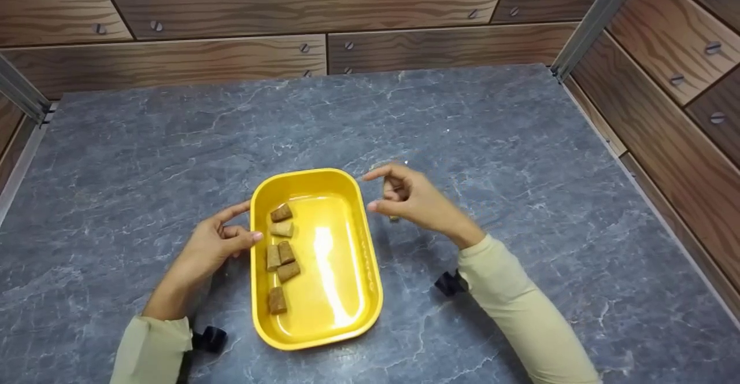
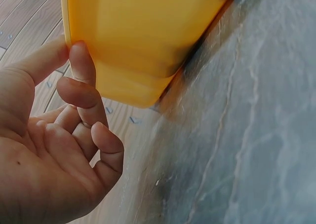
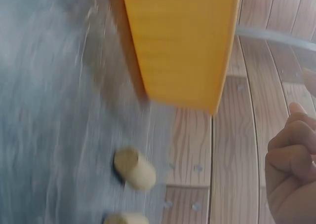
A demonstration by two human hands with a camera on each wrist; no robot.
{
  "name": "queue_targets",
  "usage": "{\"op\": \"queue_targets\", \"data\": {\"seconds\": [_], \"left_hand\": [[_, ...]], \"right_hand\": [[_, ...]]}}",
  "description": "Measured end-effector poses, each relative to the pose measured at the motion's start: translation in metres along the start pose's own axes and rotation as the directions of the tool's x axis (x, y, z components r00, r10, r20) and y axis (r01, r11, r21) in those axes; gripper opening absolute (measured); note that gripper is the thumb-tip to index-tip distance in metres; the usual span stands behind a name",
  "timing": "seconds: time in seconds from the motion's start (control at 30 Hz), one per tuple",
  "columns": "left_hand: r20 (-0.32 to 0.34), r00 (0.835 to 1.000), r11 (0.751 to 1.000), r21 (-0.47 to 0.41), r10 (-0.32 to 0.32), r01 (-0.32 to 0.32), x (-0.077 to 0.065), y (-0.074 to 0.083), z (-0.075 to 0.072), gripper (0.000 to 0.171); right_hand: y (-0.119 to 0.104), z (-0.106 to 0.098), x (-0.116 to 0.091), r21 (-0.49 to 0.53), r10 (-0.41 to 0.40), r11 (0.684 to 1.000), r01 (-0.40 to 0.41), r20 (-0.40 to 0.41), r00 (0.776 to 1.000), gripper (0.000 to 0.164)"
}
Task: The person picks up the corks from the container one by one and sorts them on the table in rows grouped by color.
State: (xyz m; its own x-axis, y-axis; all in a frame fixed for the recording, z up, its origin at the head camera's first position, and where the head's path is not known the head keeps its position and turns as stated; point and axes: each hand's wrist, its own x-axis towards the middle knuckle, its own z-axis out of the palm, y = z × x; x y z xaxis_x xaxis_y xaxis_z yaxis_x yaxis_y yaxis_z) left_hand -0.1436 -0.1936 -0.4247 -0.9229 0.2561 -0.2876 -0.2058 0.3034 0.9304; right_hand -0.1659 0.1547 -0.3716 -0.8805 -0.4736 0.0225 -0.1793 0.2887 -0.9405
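Observation:
A yellow tray (image 1: 312, 332) with rounded corners stands on the table, and several tapered corks (image 1: 281, 229) lie along its left side. My left hand (image 1: 199, 251) pinches the tray's left rim, thumb over the inside and index finger along the outer wall. Beside the opposite rim is my right hand (image 1: 419, 202), thumb and index finger apart, the other fingers bent in, nothing held. In the right wrist view, a pale cork (image 3: 134, 168) rests on the table, and part of another cork (image 3: 126, 218) shows at the bottom edge. From the head view the right hand mostly hides them.
The grey marble-patterned table (image 1: 491, 141) extends around the tray. Wood-patterned panels (image 1: 289, 2) wall off the back, and more panels (image 1: 682, 141) the right side. Black wrist mounts (image 1: 211, 339) show at both sleeves.

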Motion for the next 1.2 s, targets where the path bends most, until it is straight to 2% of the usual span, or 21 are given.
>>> {"op": "queue_targets", "data": {"seconds": [0.2, 0.5, 0.63, 0.77, 0.9, 1.2], "left_hand": [[-0.004, 1.000, 1.000, -0.014, 0.000, 0.000, 0.002, 0.000, 0.000, 0.070], [0.012, 1.000, 0.999, -0.038, -0.016, 0.016, 0.001, 0.001, 0.001, 0.071], [0.009, 1.000, 1.000, -0.019, -0.014, 0.014, 0.001, 0.003, 0.001, 0.071], [0.003, 1.000, 1.000, -0.007, -0.011, 0.011, 0.001, 0.003, 0.001, 0.071], [-0.005, 1.000, 1.000, -0.006, -0.024, 0.024, 0.001, 0.002, 0.002, 0.071], [-0.001, 1.000, 1.000, -0.002, 0.007, -0.007, -0.001, 0.000, 0.002, 0.070]], "right_hand": [[-0.007, 0.024, 0.001, 0.019, -0.049, 0.999, 0.047, 0.075, 0.996, 0.043], [-0.014, 0.060, 0.002, 0.013, -0.040, 0.999, 0.038, 0.171, 0.984, 0.044], [-0.015, 0.074, 0.002, 0.002, -0.024, 1.000, 0.024, 0.200, 0.980, 0.044], [-0.016, 0.087, 0.002, -0.031, 0.010, 1.000, -0.003, 0.223, 0.975, 0.044], [-0.017, 0.100, 0.004, -0.079, 0.010, 0.997, 0.011, 0.260, 0.966, 0.042], [-0.011, 0.119, 0.005, -0.208, 0.059, 0.978, 0.018, 0.358, 0.932, 0.042]]}}
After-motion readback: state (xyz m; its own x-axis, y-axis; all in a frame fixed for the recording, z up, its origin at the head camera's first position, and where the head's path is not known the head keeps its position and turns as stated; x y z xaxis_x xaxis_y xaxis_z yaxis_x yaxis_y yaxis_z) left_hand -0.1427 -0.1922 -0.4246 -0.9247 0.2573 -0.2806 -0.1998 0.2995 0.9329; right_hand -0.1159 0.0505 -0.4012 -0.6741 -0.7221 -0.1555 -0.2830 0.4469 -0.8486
